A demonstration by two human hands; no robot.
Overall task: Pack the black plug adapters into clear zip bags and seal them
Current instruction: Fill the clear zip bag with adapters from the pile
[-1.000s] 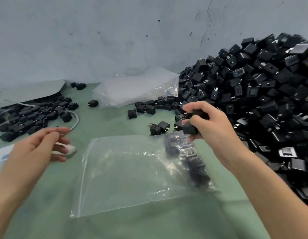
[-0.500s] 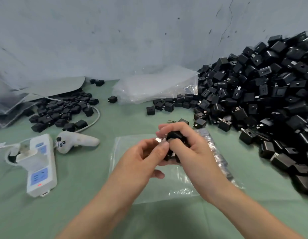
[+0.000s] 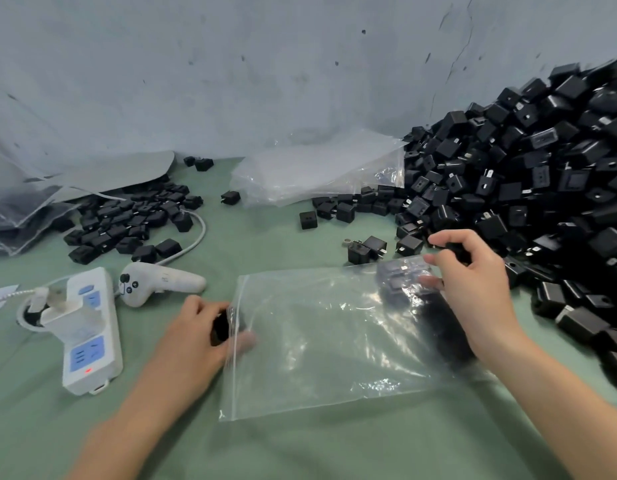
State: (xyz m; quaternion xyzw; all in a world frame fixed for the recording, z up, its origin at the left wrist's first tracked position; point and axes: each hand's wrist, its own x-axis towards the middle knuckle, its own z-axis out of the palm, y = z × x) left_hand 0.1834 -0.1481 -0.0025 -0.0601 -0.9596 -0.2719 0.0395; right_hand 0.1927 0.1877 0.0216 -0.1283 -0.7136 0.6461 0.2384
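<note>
While L hand grips 1 adapter at zip bag mouth | R hand pinches 2nd adapter

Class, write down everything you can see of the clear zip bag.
The bag is clear, wrinkled plastic, lying flat on the green cloth, its zip strip along the left edge. Black adapters sit inside at its right end. The left hand holds an adapter at the zip edge; the right hand, gripping a second adapter, touches its far right corner.
</note>
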